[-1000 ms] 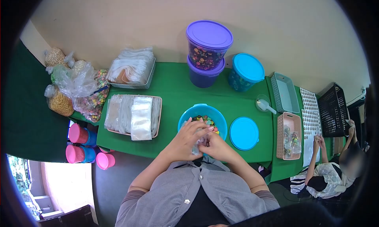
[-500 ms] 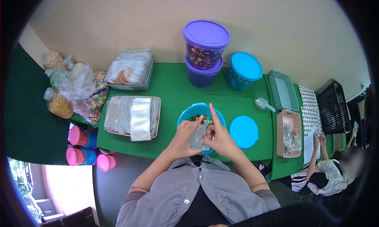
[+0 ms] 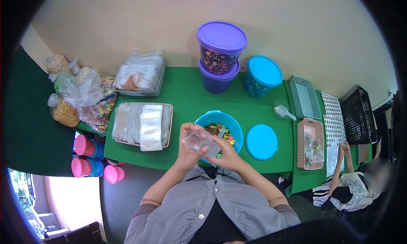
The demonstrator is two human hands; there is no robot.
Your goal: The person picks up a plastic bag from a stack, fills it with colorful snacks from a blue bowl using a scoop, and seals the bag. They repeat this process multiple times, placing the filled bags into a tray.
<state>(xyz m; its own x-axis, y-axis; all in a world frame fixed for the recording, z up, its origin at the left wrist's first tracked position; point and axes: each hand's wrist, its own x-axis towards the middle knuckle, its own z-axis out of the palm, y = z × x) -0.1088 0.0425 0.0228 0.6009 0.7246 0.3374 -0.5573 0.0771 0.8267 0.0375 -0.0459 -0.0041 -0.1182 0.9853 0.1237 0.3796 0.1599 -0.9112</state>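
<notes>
Over the near left part of a blue tub [image 3: 238, 131], both hands hold a clear plastic scoop [image 3: 196, 139]. My left hand [image 3: 185, 153] curls round the outer side of its bowl, thumb pointing inward. From the other side, my right hand [image 3: 228, 156] grips it, fingers closed against the clear plastic near the handle. The scoop's bowl looks see-through, with nothing visible in it. Colourful mixed candies [image 3: 218, 131], brown, yellow, green and pink, lie in the tub beyond the hands. The tub's near rim is partly hidden by my hands.
Right of the tub lies a blue lid [image 3: 261, 141]; another scoop [image 3: 283, 110] is behind it. Left stands a basket of clear bags [image 3: 150, 127]. Purple tubs [image 3: 220, 53] and a blue lidded tub [image 3: 263, 78] stand behind. A co-worker [image 3: 352, 186] works at the right by a pink basket [image 3: 302, 159].
Both hands have turned the scoop so its bowl tips up to the left. The right index finger, stretched out before, is now folded in, and more of the candies shows.
</notes>
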